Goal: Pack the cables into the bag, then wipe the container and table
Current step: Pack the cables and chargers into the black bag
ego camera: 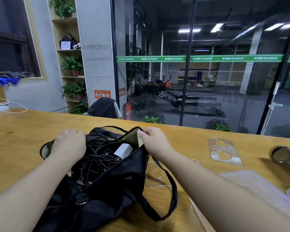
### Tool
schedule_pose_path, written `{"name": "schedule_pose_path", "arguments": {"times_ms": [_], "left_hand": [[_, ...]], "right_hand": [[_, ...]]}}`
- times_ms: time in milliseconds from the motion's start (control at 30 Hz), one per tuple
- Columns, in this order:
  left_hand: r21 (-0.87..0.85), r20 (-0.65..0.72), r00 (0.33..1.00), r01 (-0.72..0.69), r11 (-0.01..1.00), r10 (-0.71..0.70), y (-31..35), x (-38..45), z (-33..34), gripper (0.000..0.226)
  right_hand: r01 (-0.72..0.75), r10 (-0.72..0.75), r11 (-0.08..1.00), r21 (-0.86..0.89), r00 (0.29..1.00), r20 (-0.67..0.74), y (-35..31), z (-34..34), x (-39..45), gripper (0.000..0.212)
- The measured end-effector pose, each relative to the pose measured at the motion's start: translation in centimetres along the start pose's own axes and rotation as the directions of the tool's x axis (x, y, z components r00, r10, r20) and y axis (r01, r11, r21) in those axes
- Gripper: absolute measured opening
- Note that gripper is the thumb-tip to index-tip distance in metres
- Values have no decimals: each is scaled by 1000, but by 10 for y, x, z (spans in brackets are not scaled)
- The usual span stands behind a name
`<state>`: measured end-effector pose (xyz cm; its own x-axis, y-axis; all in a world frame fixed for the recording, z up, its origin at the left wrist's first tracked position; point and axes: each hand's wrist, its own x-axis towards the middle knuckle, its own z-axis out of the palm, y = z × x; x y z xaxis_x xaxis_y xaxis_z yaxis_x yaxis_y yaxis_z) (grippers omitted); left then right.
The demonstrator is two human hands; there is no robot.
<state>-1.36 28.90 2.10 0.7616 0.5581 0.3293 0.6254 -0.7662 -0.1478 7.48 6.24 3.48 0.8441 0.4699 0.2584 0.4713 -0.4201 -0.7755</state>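
Note:
A black bag [107, 186] lies open on the wooden table [23, 131] in front of me. Inside it sits a tangle of black cables [97, 153] and a white charger block [123, 150]. My left hand [69, 144] is at the bag's left rim, its fingers curled over the edge above the cables. My right hand [153, 139] pinches the bag's right rim and its tan lining, holding the mouth open. A clear plastic container [251, 186] lies at the right, partly behind my right forearm.
A clear ridged plastic tray [224, 152] and another clear piece [155, 174] lie right of the bag. A dark bottle [286, 157] lies at the far right. A white power strip with cable [0, 108] sits far left. A glass wall runs behind the table.

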Motion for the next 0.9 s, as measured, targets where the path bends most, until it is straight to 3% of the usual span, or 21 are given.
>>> {"name": "schedule_pose_path", "arguments": {"times_ms": [133, 233, 300, 400, 533, 667, 733, 800, 900], "left_hand": [[110, 113, 989, 78, 991, -90, -6, -3, -12, 64], [100, 127, 992, -9, 995, -4, -5, -9, -16, 61], [77, 38, 997, -64, 995, 61, 0, -14, -20, 56], [-89, -136, 974, -195, 977, 182, 15, -22, -27, 46], [-365, -272, 919, -373, 853, 285, 43, -38, -36, 39], [-501, -310, 890, -451, 739, 334, 61, -49, -34, 28], [-544, -242, 899, -436, 717, 364, 66, -52, -29, 25], [-614, -29, 902, -357, 704, 431, 70, -54, -18, 33], [-574, 195, 832, -332, 748, 519, 73, -54, 5, 47]], "right_hand": [[-16, 15, 1000, 22, 1000, 18, 5, -4, -2, 30], [-37, 35, 998, 46, 999, 30, 7, -5, -4, 31], [-37, 36, 998, 46, 999, 38, 7, -6, -6, 31], [-31, 29, 999, 34, 998, 56, 5, -6, -10, 30], [-46, 43, 997, 59, 998, 55, 5, -5, -16, 31], [-53, 49, 996, 72, 997, 57, 7, -9, -21, 27], [-47, 44, 997, 62, 998, 45, 8, -11, -21, 25], [-38, 37, 998, 54, 999, 25, 10, -11, -22, 25], [-28, 27, 999, 40, 999, 25, 12, -9, -22, 26]]}}
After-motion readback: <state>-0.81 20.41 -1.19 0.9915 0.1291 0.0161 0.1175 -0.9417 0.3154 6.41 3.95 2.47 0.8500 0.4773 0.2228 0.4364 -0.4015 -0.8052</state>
